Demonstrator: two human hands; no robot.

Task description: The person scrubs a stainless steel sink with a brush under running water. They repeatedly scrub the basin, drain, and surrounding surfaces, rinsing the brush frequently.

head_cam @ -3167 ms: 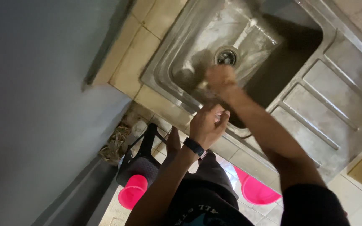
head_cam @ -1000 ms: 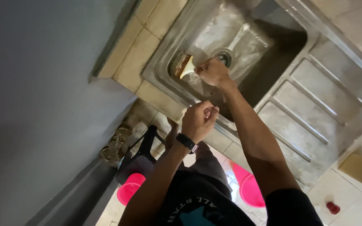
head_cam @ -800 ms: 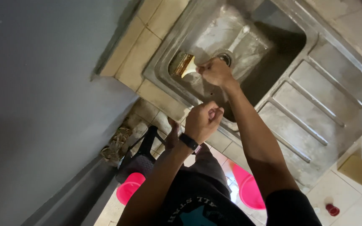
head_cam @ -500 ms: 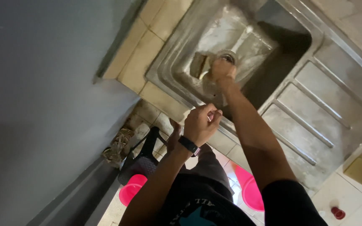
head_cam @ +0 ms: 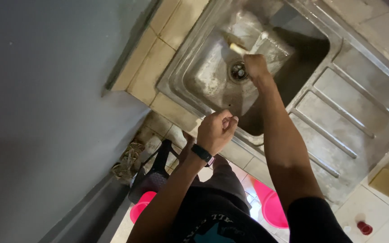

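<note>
The tool in my right hand (head_cam: 255,65) was mostly blurred: only a pale handle end and a smeared dark head (head_cam: 233,44) showed, so I logged it as a brush without being able to confirm the bristles. It lay inside the steel sink (head_cam: 183,78), over the far slope of the basin, just beyond the drain (head_cam: 238,71) and apart from it. Whether the head touched the metal could not be determined. My right fingers were wrapped tight round the handle, knuckles toward the camera, the fingertips hidden beneath the hand. My left hand (head_cam: 215,130) hovered at the near rim of the sink, curled into a loose fist with the thumb against the index finger; whether it pinched anything small I could not tell, as the inner side of the fingers faced away. A dark band (head_cam: 202,153) sat on that wrist. The right side of the basin was in deep shadow. Below the counter, a pink tub (head_cam: 273,208) and a pink cup (head_cam: 141,211) were partly cut off by my arms and body.
</note>
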